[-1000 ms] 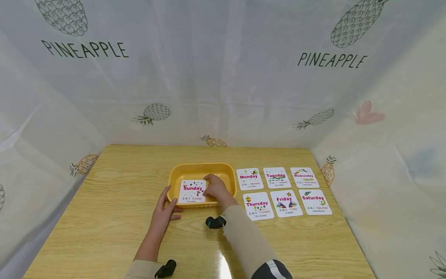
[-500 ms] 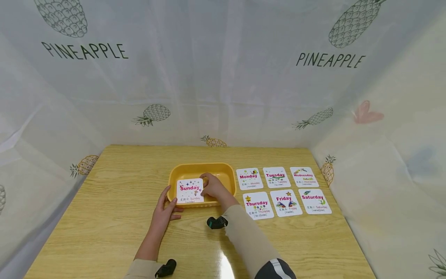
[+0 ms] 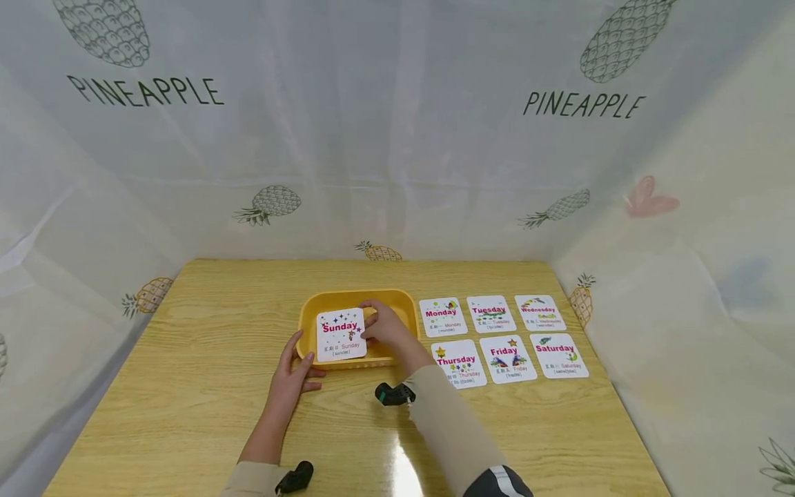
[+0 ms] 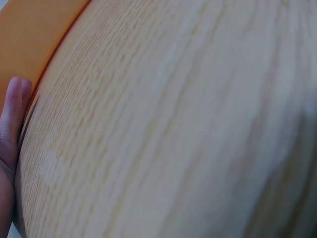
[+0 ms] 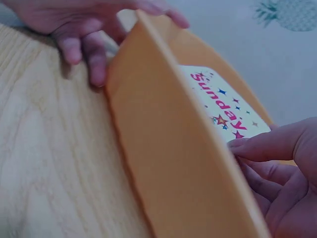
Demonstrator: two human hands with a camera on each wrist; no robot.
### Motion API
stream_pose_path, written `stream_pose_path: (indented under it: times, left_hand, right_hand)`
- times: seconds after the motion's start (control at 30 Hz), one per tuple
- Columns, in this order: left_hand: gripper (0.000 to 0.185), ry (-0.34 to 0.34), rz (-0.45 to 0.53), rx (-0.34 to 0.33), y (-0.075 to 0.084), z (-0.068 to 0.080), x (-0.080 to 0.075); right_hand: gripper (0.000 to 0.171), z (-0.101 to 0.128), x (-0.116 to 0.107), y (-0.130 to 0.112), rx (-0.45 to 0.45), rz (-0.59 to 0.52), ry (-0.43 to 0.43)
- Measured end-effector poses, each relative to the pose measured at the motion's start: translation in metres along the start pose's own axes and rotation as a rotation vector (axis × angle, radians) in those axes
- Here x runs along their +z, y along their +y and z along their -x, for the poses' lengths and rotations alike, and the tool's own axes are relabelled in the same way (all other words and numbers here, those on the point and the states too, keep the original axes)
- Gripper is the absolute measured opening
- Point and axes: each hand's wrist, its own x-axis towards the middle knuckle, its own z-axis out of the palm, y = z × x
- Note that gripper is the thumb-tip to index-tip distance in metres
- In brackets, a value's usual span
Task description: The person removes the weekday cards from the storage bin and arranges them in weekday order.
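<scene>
Sunday card (image 3: 341, 334) is inside the yellow tray (image 3: 397, 304), left half, tilted up with its far edge raised toward 12 o'clock and its near edge low by the tray's front wall; long axis runs roughly 12–6. Right hand (image 3: 383, 329) sits at the card's 3 o'clock, fingertips (image 5: 250, 145) pinched on its right edge, thumb and fingers closed on the card. This hand is the nearer one. Left hand (image 3: 290, 376) rests at the tray's 7 o'clock corner, fingers (image 5: 84, 47) fairly straight and pressed against the outer wall, thumb hooked over the rim; it does not touch the card. Tray walls bound the card on all sides, so free room is upward. At 3 o'clock of the tray, six day cards (image 3: 491, 314) lie flat in two rows, just beside its right wall. Open table (image 3: 205, 359) lies at 9 o'clock.
</scene>
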Motion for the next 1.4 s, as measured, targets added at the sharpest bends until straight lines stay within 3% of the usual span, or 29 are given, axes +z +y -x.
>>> stream_pose_path:
  times: [0.3,0.6,0.93,1.4]
  left_hand:
    - [0.061,-0.013,-0.005,0.007,0.0,0.0,-0.001]
    - [0.062,-0.006,-0.009,0.006,0.0,0.0,-0.003]
    - [0.062,-0.024,-0.011,-0.011,-0.002,0.0,-0.003]
    - [0.063,-0.036,-0.015,0.004,-0.003,-0.001,-0.002]
  right_hand:
    - [0.061,0.016,-0.031,-0.008,-0.022,-0.091,-0.022]
    - [0.062,0.045,-0.059,-0.011,-0.056,-0.098,-0.02]
    - [0.065,0.075,-0.088,0.012,-0.025,-0.115,0.068]
    - [0.064,0.12,-0.126,0.048,0.003,-0.04,0.085]
